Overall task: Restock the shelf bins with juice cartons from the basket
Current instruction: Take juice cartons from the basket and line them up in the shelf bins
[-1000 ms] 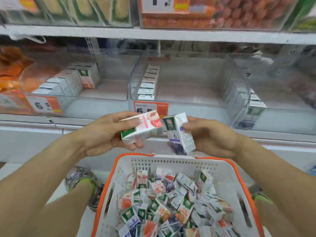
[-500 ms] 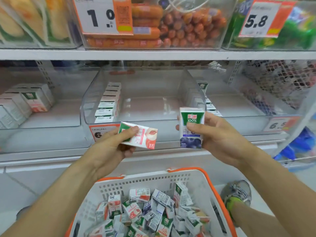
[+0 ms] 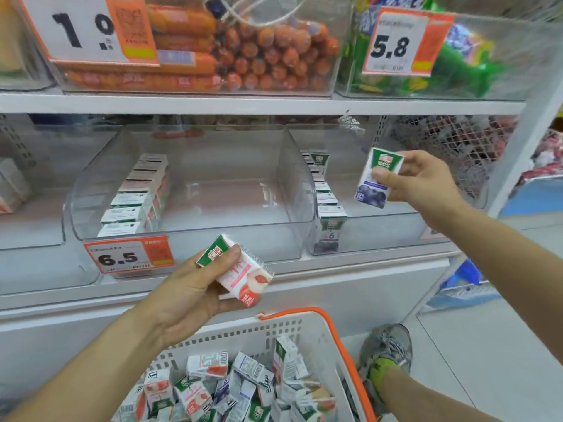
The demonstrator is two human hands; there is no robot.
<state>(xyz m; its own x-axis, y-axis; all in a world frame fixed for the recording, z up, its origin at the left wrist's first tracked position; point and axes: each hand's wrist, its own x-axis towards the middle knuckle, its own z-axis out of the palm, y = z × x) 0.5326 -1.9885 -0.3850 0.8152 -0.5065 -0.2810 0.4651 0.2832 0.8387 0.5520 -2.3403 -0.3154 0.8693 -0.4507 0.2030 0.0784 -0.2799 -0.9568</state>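
My left hand point(image 3: 195, 295) grips a pink peach juice carton point(image 3: 242, 274) tilted on its side, in front of the middle clear bin point(image 3: 292, 190). That bin holds one row of like cartons point(image 3: 134, 196) along its left wall. My right hand point(image 3: 422, 181) pinches a blueberry juice carton point(image 3: 377, 178) upright over the right clear bin point(image 3: 365, 236), which has a row of blueberry cartons point(image 3: 327, 208) on its left side. Below, the white basket with orange rim point(image 3: 338, 339) is filled with several mixed cartons point(image 3: 237, 388).
An upper shelf point(image 3: 243, 103) carries bins of sausages point(image 3: 243, 47) and green packets point(image 3: 463, 68). Price tags read 6.5 point(image 3: 128, 255) and 5.8 point(image 3: 396, 44). A shelf post point(image 3: 524, 141) stands at the right. My shoe point(image 3: 385, 351) is beside the basket.
My right hand has carried the blueberry carton up and to the right, over the right bin. My left hand has kept the peach carton low before the middle bin. The view shifted right.
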